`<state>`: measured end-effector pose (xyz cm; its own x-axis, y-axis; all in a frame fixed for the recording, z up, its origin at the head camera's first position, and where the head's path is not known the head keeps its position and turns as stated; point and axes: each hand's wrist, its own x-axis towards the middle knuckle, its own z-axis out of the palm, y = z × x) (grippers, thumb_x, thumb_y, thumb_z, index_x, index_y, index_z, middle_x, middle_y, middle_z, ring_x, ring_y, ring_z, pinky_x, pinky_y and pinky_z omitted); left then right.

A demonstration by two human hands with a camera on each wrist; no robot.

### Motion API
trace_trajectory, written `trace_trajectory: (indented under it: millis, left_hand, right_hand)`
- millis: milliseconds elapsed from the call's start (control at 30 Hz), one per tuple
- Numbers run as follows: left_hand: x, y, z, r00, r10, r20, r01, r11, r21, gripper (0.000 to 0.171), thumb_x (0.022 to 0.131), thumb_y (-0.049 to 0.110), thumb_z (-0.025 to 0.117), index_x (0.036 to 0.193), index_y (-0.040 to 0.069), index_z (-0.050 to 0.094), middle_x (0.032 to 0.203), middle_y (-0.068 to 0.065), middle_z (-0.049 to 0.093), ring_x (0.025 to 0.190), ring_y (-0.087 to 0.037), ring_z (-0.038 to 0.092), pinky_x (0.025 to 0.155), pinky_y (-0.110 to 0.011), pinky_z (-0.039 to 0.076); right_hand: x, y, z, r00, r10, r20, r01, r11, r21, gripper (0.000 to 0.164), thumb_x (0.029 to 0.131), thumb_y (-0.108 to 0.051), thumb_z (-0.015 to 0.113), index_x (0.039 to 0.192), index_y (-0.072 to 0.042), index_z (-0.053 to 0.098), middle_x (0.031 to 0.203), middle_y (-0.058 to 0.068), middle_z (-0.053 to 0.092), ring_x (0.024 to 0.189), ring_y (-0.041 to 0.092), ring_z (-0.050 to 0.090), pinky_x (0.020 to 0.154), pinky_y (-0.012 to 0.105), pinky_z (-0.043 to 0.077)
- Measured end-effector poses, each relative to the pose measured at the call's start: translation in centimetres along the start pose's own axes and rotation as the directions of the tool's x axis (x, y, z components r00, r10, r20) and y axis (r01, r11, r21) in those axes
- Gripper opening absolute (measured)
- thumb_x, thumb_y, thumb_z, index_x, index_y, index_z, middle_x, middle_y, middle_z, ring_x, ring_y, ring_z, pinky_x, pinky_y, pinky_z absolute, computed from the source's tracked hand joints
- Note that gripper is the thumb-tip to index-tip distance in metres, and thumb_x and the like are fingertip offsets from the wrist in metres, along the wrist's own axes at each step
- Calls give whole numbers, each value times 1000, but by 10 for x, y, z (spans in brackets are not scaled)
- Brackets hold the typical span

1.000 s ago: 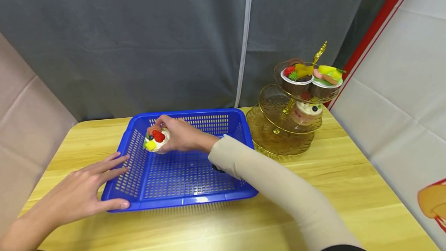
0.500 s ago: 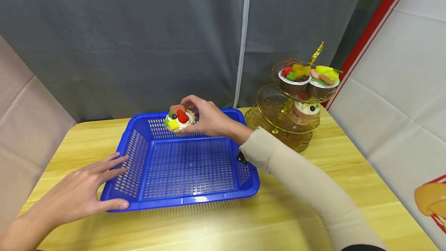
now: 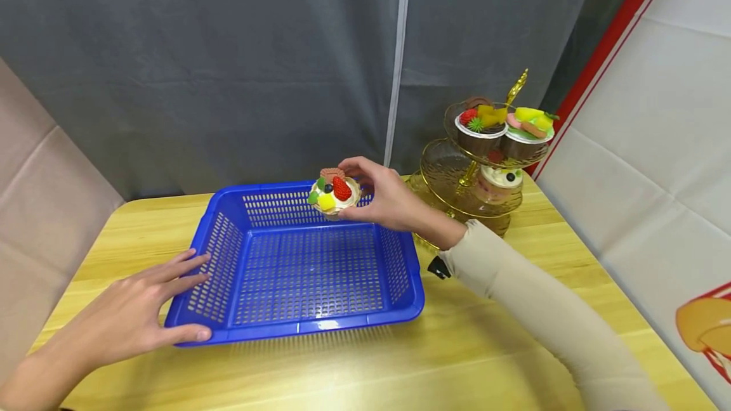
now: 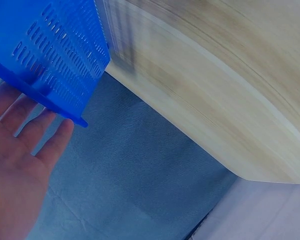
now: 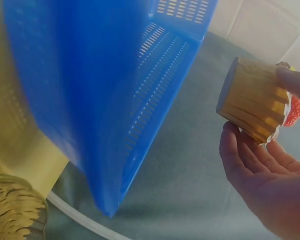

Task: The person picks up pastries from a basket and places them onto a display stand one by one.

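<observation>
My right hand (image 3: 391, 198) holds a fruit-topped cupcake (image 3: 335, 193) between thumb and fingers, above the back right part of a blue plastic basket (image 3: 297, 328). White cream, a strawberry, a blueberry, a yellow fruit piece and a brown biscuit top it. In the right wrist view the cupcake's golden-brown pleated cup (image 5: 254, 100) shows from the side, tilted. The left hand (image 3: 134, 306) lies at the basket's left side, fingers spread and touching its rim. Seen from the left wrist, its fingertips meet the blue rim (image 4: 45, 100).
A three-tier gold-rimmed glass stand (image 3: 445, 170) is at the right. Its top tier bears a chocolate fruit cup (image 3: 480, 135) and a green-cream cup (image 3: 528, 132); a white-cream cup (image 3: 501, 182) sits on the middle tier. A grey curtain (image 3: 257, 81) hangs behind the wooden table (image 3: 514, 309).
The right hand has lifted the cupcake out of the basket's left part and carried it rightward, towards the stand. The left hand has stayed at the rim.
</observation>
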<state>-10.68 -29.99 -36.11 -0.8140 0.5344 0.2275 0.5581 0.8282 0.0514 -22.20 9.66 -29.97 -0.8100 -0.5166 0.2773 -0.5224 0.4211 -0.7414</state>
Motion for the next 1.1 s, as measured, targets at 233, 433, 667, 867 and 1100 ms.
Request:
trace_trajectory:
  millis: [233, 433, 667, 867, 1100]
  left_hand:
    - [0, 1, 1, 1000, 6, -10, -6, 1000, -3, 85, 66, 70, 78, 124, 8, 70, 146, -10, 52, 120, -42, 57, 71, -61, 50]
    - [0, 1, 1, 1000, 8, -13, -8, 1000, -6, 85, 66, 70, 78, 123, 8, 71, 145, -11, 52, 120, -42, 57, 72, -61, 50]
    - [0, 1, 0, 1000, 14, -13, -14, 1000, -4, 84, 66, 70, 77, 123, 8, 71, 144, -12, 53, 119, -42, 58, 72, -60, 51]
    - [0, 1, 0, 1000, 12, -13, -12, 1000, -4, 84, 66, 70, 78, 123, 8, 71, 144, -11, 53, 119, -42, 57, 72, -61, 51]
    - [0, 1, 1, 1000, 10, -15, -10, 1000, -6, 84, 66, 70, 77, 123, 9, 71, 144, -11, 53, 120, -41, 57, 72, -60, 51]
  right_hand:
    - [-22, 3, -14, 999, -1, -44, 2, 1000, 24, 71, 76, -11, 87, 137, -4, 51, 130, 10, 61, 115, 25, 62, 94, 38, 52]
    - [-43, 7, -28, 996, 7, -94, -6, 1000, 7, 72, 77, -12, 87, 139, -7, 52, 131, 7, 61, 111, 22, 64, 95, 40, 52]
    - [-66, 16, -44, 983, 61, -171, -67, 997, -28, 72, 78, -14, 86, 141, -8, 51, 134, 9, 60, 113, 25, 64, 96, 43, 51]
    - [-82, 23, -58, 969, 62, -240, -80, 994, -68, 73, 78, -12, 86, 142, -7, 50, 134, 12, 61, 117, 28, 61, 99, 46, 48]
    - [-100, 33, -70, 954, 72, -290, -100, 992, -83, 72, 80, -9, 84, 143, -6, 49, 133, 13, 61, 114, 29, 64, 94, 24, 50]
